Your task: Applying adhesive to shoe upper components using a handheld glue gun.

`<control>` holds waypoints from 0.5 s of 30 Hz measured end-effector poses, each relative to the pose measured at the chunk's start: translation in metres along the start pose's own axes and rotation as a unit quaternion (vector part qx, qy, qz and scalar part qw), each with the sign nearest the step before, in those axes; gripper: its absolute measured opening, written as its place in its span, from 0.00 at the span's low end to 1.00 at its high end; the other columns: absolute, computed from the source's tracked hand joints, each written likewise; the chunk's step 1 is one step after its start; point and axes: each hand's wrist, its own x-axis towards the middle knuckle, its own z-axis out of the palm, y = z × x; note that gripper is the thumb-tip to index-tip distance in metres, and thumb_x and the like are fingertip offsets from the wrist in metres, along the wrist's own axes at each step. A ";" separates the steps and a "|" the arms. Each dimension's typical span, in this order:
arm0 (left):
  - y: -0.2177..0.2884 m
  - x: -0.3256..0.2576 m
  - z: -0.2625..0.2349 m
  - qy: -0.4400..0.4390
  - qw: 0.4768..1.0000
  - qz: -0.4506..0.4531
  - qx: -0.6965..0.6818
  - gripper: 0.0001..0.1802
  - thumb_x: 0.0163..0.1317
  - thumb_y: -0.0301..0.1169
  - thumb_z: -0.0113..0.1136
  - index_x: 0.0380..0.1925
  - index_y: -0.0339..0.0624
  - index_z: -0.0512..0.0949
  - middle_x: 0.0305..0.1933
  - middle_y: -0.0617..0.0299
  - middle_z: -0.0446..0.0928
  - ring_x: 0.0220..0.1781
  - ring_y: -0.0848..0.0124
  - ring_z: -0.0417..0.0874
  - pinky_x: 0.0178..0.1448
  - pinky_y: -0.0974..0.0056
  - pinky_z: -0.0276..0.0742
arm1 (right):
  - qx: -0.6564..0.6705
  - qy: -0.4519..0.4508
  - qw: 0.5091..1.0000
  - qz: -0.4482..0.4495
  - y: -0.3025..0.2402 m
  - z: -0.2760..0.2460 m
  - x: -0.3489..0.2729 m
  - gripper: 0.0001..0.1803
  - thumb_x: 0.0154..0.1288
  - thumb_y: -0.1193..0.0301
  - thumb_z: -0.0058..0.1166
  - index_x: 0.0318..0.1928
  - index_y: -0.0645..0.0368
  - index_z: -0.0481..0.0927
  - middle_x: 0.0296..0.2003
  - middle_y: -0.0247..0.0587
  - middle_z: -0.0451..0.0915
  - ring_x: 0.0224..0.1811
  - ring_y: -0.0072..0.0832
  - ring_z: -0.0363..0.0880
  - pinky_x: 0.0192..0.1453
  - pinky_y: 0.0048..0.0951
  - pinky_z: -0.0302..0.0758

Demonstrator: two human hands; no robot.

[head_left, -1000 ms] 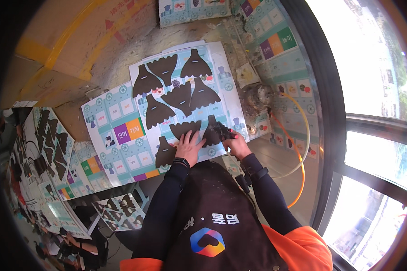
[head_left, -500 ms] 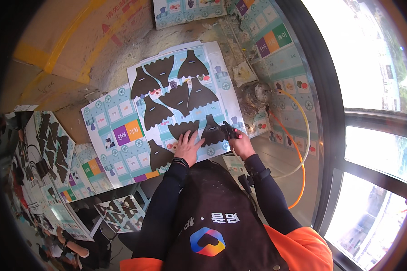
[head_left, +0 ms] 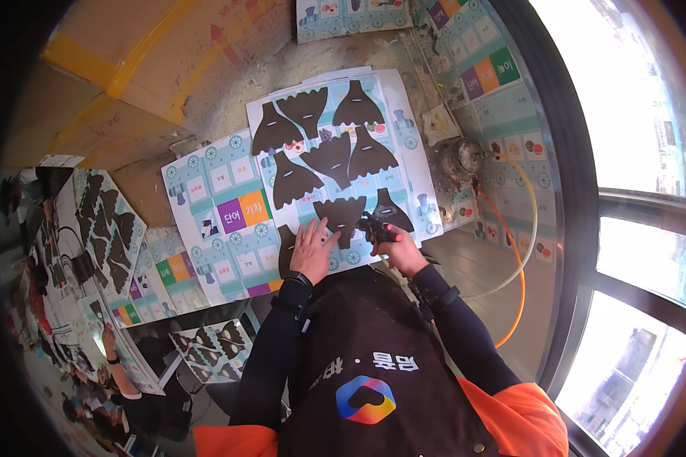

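Several flat black fan-shaped pieces with scalloped edges and small slits lie spread over a printed sheet (head_left: 423, 179). My left hand (head_left: 312, 253) rests with fingers spread at the sheet's near edge. Its fingertips touch or nearly touch a black piece (head_left: 338, 213), and another black piece (head_left: 286, 247) lies partly under or beside it. My right hand (head_left: 404, 253) grips a black spray gun (head_left: 373, 227). The gun's front points left, between that middle piece and the right-hand piece (head_left: 392, 209). Its trigger is hidden by my fingers.
A yellowish hose (head_left: 533, 228) and an orange hose (head_left: 517, 266) loop from a grimy fitting (head_left: 459, 160) at right. Cardboard (head_left: 137, 68) walls the far left; a window (head_left: 625, 99) stands right. More black pieces (head_left: 105, 228) lie on a left-hand board, with people's arms (head_left: 118, 369) beyond.
The whole view has shifted, so the sheet appears further right. The spray gun has moved left across the sheet, from the right-hand piece toward the middle one. My left hand sits further left against the pieces.
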 end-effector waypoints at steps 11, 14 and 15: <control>-0.022 -0.009 0.013 -0.058 0.997 0.056 -0.014 0.32 0.59 0.26 0.55 0.64 0.66 0.77 0.79 0.58 0.56 0.81 0.55 0.52 0.80 0.45 0.52 | -0.034 0.044 0.998 -0.004 0.010 0.046 0.018 0.18 0.55 0.73 0.54 0.46 0.68 0.80 0.26 0.48 0.82 0.26 0.35 0.83 0.37 0.36 0.79; -0.023 -0.008 0.013 -0.064 0.996 0.055 -0.020 0.33 0.59 0.26 0.55 0.65 0.67 0.76 0.80 0.59 0.55 0.81 0.55 0.52 0.80 0.45 0.52 | -0.115 0.036 0.988 -0.092 0.019 0.047 0.022 0.18 0.57 0.73 0.54 0.47 0.68 0.80 0.27 0.48 0.83 0.28 0.34 0.83 0.37 0.35 0.78; -0.023 -0.009 0.013 -0.064 0.996 0.055 -0.021 0.34 0.58 0.25 0.55 0.65 0.68 0.75 0.80 0.60 0.54 0.81 0.55 0.52 0.81 0.45 0.53 | -0.114 0.036 0.989 -0.092 0.019 0.048 0.022 0.18 0.57 0.73 0.54 0.47 0.68 0.80 0.27 0.48 0.83 0.28 0.34 0.83 0.37 0.35 0.78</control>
